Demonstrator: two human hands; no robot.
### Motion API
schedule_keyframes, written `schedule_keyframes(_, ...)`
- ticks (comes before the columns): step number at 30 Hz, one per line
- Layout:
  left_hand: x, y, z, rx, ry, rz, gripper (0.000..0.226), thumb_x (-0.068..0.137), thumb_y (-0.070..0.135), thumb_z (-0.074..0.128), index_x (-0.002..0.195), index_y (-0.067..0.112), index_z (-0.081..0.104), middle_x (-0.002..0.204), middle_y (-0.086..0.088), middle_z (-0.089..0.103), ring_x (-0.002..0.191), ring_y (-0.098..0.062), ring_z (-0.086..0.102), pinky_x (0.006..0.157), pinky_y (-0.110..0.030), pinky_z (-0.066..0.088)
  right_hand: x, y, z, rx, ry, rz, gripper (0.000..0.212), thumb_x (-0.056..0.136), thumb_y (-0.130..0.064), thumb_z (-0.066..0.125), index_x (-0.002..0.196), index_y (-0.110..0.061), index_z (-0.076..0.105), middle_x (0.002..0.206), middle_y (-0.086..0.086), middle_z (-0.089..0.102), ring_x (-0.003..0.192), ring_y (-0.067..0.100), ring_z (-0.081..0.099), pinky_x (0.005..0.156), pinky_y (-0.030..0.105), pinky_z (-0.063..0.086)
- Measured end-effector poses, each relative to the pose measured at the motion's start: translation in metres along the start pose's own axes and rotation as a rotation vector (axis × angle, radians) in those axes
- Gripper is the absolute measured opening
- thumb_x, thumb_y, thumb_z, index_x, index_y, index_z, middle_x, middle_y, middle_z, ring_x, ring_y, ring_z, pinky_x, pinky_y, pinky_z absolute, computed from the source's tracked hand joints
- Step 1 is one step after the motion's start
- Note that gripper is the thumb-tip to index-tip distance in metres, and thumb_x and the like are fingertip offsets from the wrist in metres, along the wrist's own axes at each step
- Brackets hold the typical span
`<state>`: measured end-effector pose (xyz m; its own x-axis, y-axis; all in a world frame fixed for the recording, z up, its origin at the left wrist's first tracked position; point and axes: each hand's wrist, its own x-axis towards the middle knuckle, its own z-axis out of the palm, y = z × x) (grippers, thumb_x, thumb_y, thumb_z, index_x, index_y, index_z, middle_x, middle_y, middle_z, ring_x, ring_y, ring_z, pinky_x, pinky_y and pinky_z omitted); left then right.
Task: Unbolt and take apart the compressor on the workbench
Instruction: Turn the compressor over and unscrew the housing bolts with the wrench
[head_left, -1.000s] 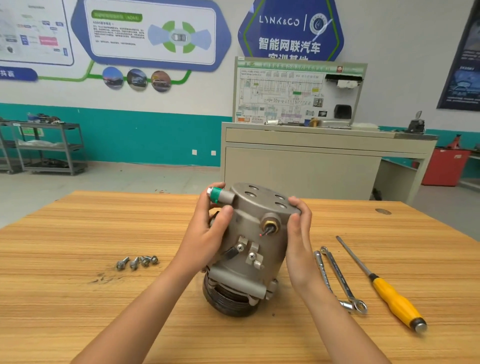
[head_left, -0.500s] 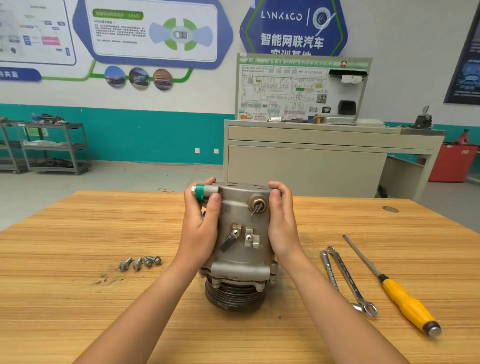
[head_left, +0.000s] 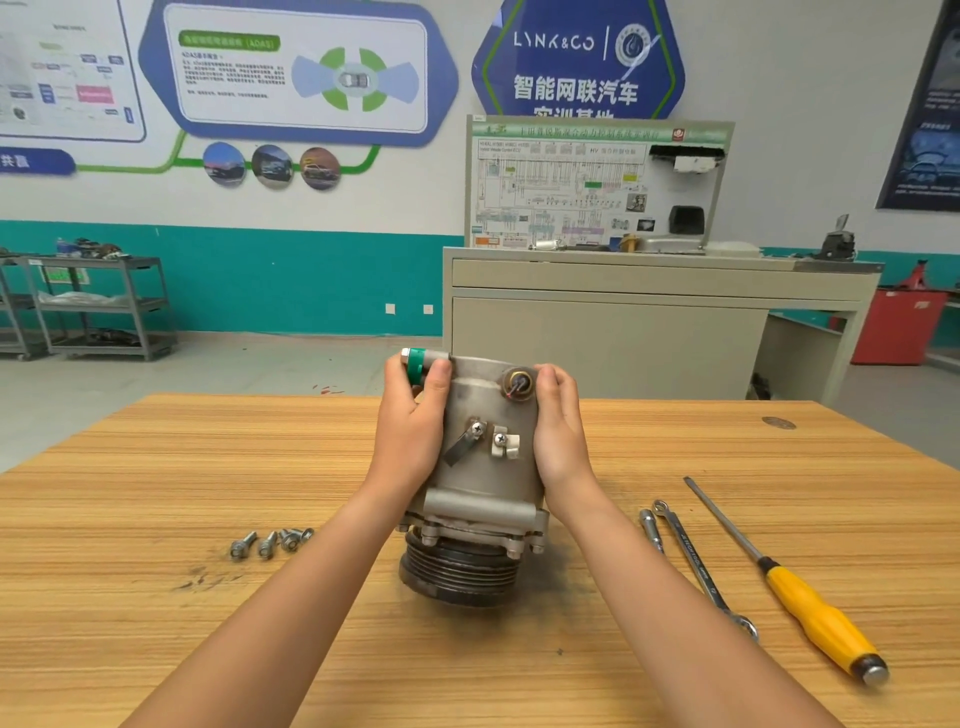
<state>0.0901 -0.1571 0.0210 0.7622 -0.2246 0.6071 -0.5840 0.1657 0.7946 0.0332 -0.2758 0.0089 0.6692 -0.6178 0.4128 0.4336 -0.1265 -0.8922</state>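
The grey metal compressor stands upright on its black pulley in the middle of the wooden workbench. My left hand grips its left side, thumb by the green-capped port. My right hand grips the right side, fingers curled over the top edge next to the brass fitting. Several loose bolts lie to the left on the bench.
Two wrenches and a yellow-handled screwdriver lie to the right of the compressor. A beige cabinet with a wiring board stands behind the bench. Grey shelf carts stand at the far left.
The compressor went from tilted toward me to upright on its pulley. Both hands shifted with it and stay gripping its sides.
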Motion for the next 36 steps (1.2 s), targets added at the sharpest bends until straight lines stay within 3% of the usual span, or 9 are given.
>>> schedule_keyframes(3,0.009,-0.004,0.006,0.03,-0.008,-0.025,0.014,0.097,0.034,0.046,0.098,0.02,0.046,0.086,0.01,0.05,0.069,0.011,0.049,0.061,-0.007,0.038,0.006,0.004,-0.001,0.003,0.043,-0.006,0.017,0.096,-0.041,0.038,0.094,-0.032,0.051,0.1,-0.012,0.056,0.099,0.008,0.052,0.086,0.023,0.042)
schedule_keyframes(8,0.019,-0.008,0.014,0.027,0.004,-0.076,0.019,0.097,0.035,0.047,0.103,0.018,0.047,0.086,0.012,0.051,0.075,0.005,0.05,0.059,-0.005,0.038,0.01,0.008,-0.001,0.033,0.105,0.001,0.019,0.099,-0.032,0.038,0.107,-0.024,0.054,0.115,0.002,0.059,0.111,0.018,0.053,0.099,0.035,0.042)
schedule_keyframes(11,0.024,-0.01,0.017,-0.003,0.006,-0.132,0.018,0.097,0.034,0.048,0.104,0.018,0.047,0.089,0.011,0.052,0.08,0.001,0.05,0.061,-0.003,0.039,0.012,0.009,-0.003,-0.006,0.106,-0.049,0.023,0.099,-0.028,0.037,0.116,-0.024,0.052,0.125,0.001,0.054,0.119,0.014,0.048,0.103,0.031,0.037)
schedule_keyframes(16,0.029,-0.009,0.022,-0.146,-0.023,-0.284,0.023,0.096,0.032,0.052,0.11,0.014,0.047,0.097,0.002,0.055,0.097,-0.018,0.057,0.094,-0.041,0.048,0.021,0.01,-0.007,-0.152,-0.014,-0.124,0.046,0.094,-0.041,0.04,0.134,-0.018,0.041,0.131,-0.008,0.039,0.118,-0.002,0.035,0.093,0.007,0.024)
schedule_keyframes(18,0.031,-0.008,0.023,-0.177,-0.057,-0.323,0.029,0.093,0.029,0.057,0.114,0.012,0.045,0.107,-0.006,0.057,0.106,-0.024,0.059,0.097,-0.047,0.046,0.024,0.012,-0.01,-0.176,-0.033,-0.104,0.052,0.089,-0.043,0.049,0.134,-0.017,0.041,0.132,-0.005,0.039,0.119,0.002,0.037,0.097,0.012,0.028)
schedule_keyframes(22,0.036,-0.012,0.026,-0.119,-0.152,-0.337,0.047,0.084,0.024,0.069,0.12,0.012,0.041,0.113,-0.007,0.057,0.105,-0.022,0.06,0.096,-0.042,0.048,0.032,0.019,-0.014,-0.09,-0.018,-0.023,0.05,0.083,-0.043,0.058,0.125,-0.017,0.048,0.132,0.006,0.047,0.122,0.016,0.045,0.106,0.034,0.035)
schedule_keyframes(25,0.042,-0.015,0.03,-0.091,-0.183,-0.345,0.055,0.082,0.023,0.072,0.125,0.011,0.039,0.115,-0.008,0.056,0.106,-0.021,0.06,0.096,-0.04,0.048,0.036,0.022,-0.015,-0.053,-0.002,0.01,0.034,0.081,-0.049,0.057,0.108,-0.027,0.054,0.124,0.003,0.053,0.113,0.011,0.051,0.091,0.023,0.042)
schedule_keyframes(28,0.05,-0.019,0.034,-0.055,-0.209,-0.372,0.062,0.081,0.024,0.073,0.13,0.009,0.038,0.118,-0.009,0.057,0.106,-0.021,0.06,0.095,-0.038,0.049,0.042,0.029,-0.017,-0.004,0.009,0.064,0.028,0.086,-0.045,0.054,0.106,-0.024,0.055,0.118,0.003,0.057,0.109,0.015,0.054,0.092,0.03,0.044)
schedule_keyframes(36,0.061,-0.027,0.045,-0.044,-0.227,-0.462,0.062,0.08,0.024,0.074,0.13,0.009,0.039,0.113,-0.011,0.06,0.094,-0.02,0.064,0.069,-0.026,0.052,0.052,0.04,-0.021,0.034,0.01,0.139,0.02,0.092,-0.046,0.045,0.09,-0.029,0.056,0.099,-0.01,0.059,0.091,0.004,0.056,0.08,0.024,0.045)
